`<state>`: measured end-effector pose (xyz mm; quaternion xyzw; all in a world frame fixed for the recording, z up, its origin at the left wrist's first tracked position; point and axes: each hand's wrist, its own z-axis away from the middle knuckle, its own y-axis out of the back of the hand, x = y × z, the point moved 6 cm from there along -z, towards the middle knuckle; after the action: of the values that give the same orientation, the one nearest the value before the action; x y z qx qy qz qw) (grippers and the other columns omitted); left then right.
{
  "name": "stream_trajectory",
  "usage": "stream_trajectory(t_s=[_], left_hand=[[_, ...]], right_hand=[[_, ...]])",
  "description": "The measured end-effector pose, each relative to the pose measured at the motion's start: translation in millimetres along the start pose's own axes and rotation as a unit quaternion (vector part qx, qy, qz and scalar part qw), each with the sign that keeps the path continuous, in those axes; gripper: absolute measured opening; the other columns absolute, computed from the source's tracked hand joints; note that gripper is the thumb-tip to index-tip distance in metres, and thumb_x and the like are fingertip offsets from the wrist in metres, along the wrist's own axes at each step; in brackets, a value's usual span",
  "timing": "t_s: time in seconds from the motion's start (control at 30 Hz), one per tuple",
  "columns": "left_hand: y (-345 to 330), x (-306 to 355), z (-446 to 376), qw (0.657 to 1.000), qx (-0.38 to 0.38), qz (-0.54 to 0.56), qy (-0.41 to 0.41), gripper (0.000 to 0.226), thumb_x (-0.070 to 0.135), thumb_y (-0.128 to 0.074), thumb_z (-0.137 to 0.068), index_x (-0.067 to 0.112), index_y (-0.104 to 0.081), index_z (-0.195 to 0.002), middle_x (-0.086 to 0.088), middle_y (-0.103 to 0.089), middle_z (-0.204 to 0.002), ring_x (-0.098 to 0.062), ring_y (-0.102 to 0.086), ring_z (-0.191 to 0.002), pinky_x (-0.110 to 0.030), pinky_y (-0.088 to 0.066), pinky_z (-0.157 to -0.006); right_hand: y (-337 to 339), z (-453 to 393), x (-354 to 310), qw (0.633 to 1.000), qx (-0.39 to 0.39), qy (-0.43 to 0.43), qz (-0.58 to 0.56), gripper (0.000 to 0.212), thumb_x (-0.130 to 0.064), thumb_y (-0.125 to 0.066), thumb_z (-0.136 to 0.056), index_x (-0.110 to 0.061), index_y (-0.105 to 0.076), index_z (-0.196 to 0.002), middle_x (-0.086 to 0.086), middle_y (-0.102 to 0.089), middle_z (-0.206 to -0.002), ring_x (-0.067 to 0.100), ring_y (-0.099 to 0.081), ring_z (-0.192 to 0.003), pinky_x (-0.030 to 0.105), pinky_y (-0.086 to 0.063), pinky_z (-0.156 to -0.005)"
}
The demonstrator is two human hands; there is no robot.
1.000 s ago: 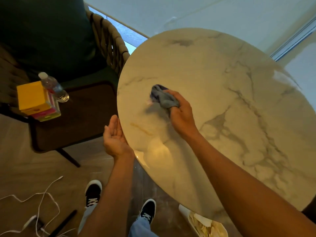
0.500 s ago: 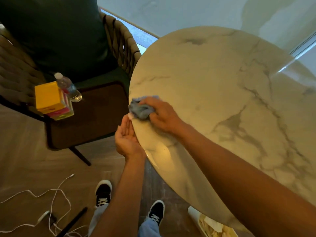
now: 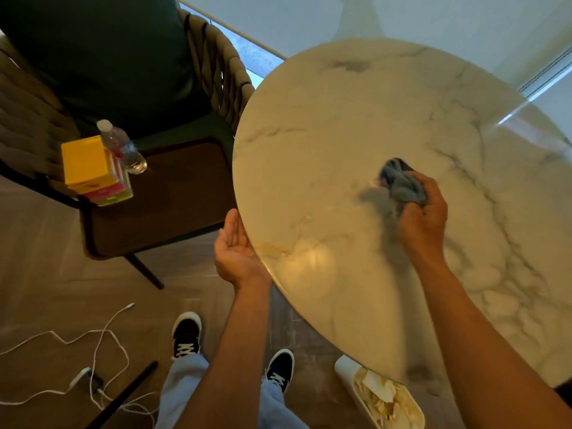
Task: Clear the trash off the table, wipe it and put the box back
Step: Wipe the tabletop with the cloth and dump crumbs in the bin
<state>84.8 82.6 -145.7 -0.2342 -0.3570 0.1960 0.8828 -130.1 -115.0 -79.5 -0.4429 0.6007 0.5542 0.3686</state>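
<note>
My right hand (image 3: 424, 218) grips a bunched grey-blue cloth (image 3: 402, 184) and presses it on the round white marble table (image 3: 356, 119), a little inward from the table's left edge. My left hand (image 3: 235, 246) is cupped palm up against the table's near left rim, just below the edge, with fingers relaxed; nothing shows plainly in the palm. The yellow box (image 3: 85, 161) with pink and green sides stands on the seat of the chair (image 3: 173, 193) to the left, next to a clear water bottle (image 3: 122, 147).
A white bin (image 3: 349, 377) holding crumpled paper scraps stands on the floor under the table's near edge. White cables (image 3: 102, 339) lie on the wooden floor at the lower left. My feet in black shoes (image 3: 187, 334) stand beside the table.
My right hand has drawn the cloth from the table's left edge, by my left hand, back inward over the top. My left hand stays cupped at the rim.
</note>
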Motion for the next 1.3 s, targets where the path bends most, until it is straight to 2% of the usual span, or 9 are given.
stream_trajectory(t_s=[0.2,0.4,0.53,0.67,0.8,0.9,1.03,1.17,1.3], left_hand=[[9.6,-5.9,3.9,1.000,0.014,0.004,-0.002,0.040,0.021,-0.030,-0.100,0.006,-0.065,-0.109,-0.007,-0.071,-0.110,-0.016,-0.067,-0.103,-0.026,-0.053,-0.086],[13.1,-7.2,3.9,1.000,0.020,0.020,0.003,0.040,0.021,-0.029,-0.099,0.005,-0.065,-0.107,-0.009,-0.069,-0.113,-0.016,-0.067,-0.102,-0.025,-0.053,-0.084],[15.8,-10.5,12.4,0.999,0.037,0.029,0.011,0.040,0.021,-0.030,-0.098,0.006,-0.067,-0.103,-0.010,-0.070,-0.110,-0.017,-0.067,-0.102,-0.028,-0.051,-0.087],[14.6,-12.2,16.9,0.998,0.045,0.047,0.028,0.040,0.019,-0.029,-0.098,0.004,-0.066,-0.100,-0.009,-0.071,-0.101,-0.017,-0.069,-0.093,-0.026,-0.054,-0.076],[16.3,-11.5,17.6,0.997,0.045,0.053,0.031,0.040,0.018,-0.029,-0.098,0.004,-0.066,-0.101,-0.009,-0.071,-0.101,-0.019,-0.068,-0.097,-0.025,-0.054,-0.076],[20.3,-13.0,19.1,0.997,0.055,0.046,0.027,0.041,0.018,-0.028,-0.098,0.003,-0.066,-0.102,-0.009,-0.071,-0.104,-0.018,-0.067,-0.101,-0.025,-0.053,-0.081],[23.3,-14.6,19.7,0.997,0.053,0.039,0.031,0.041,0.019,-0.029,-0.098,0.005,-0.067,-0.102,-0.010,-0.070,-0.110,-0.018,-0.066,-0.104,-0.028,-0.052,-0.088],[22.8,-16.2,16.7,0.997,0.050,0.043,0.041,0.041,0.020,-0.028,-0.099,0.003,-0.064,-0.109,-0.011,-0.069,-0.114,-0.019,-0.065,-0.107,-0.029,-0.051,-0.092],[23.8,-19.6,15.0,0.997,0.041,0.040,0.055,0.043,0.021,-0.027,-0.099,0.000,-0.061,-0.118,-0.012,-0.067,-0.117,-0.018,-0.064,-0.108,-0.026,-0.051,-0.087]], right_hand=[[-11.1,20.1,21.5,0.990,-0.084,0.044,0.101,0.045,-0.016,-0.042,-0.077,-0.015,-0.062,-0.117,0.003,-0.058,-0.126,0.013,-0.054,-0.115,0.029,-0.042,-0.103],[-63.0,55.1,-5.0,0.968,-0.202,0.106,0.105,0.051,-0.002,-0.042,-0.076,-0.019,-0.059,-0.121,-0.007,-0.056,-0.129,0.009,-0.053,-0.116,0.011,-0.037,-0.095],[-90.1,81.7,-21.5,0.961,-0.252,0.092,0.072,0.051,-0.005,-0.039,-0.075,-0.026,-0.060,-0.117,-0.010,-0.058,-0.123,0.007,-0.055,-0.108,0.016,-0.043,-0.090],[-108.6,120.8,-35.2,0.952,-0.287,0.105,0.022,0.049,-0.006,-0.038,-0.072,-0.022,-0.062,-0.112,-0.002,-0.061,-0.116,0.013,-0.057,-0.106,0.018,-0.044,-0.089],[-104.9,122.1,-40.0,0.964,-0.249,0.050,-0.075,0.050,0.001,-0.042,-0.078,-0.030,-0.059,-0.113,-0.017,-0.062,-0.117,0.005,-0.058,-0.112,0.020,-0.045,-0.093],[-71.4,95.2,-34.9,0.988,-0.122,0.028,-0.091,0.048,0.005,-0.042,-0.079,-0.023,-0.057,-0.116,-0.014,-0.062,-0.114,0.004,-0.059,-0.108,0.023,-0.046,-0.093],[-12.9,76.8,-14.5,1.000,0.008,0.000,-0.023,0.043,-0.001,-0.046,-0.086,-0.030,-0.056,-0.116,-0.015,-0.061,-0.110,-0.005,-0.057,-0.099,0.009,-0.042,-0.083],[-19.4,89.9,2.3,0.996,-0.045,0.003,0.071,0.055,0.008,-0.042,-0.084,-0.021,-0.053,-0.129,0.001,-0.056,-0.130,-0.001,-0.051,-0.110,0.001,-0.036,-0.088],[-70.6,112.6,-18.4,0.989,-0.126,0.052,0.060,0.060,0.001,-0.040,-0.074,-0.021,-0.053,-0.128,0.001,-0.054,-0.132,-0.009,-0.049,-0.113,0.006,-0.035,-0.095]])
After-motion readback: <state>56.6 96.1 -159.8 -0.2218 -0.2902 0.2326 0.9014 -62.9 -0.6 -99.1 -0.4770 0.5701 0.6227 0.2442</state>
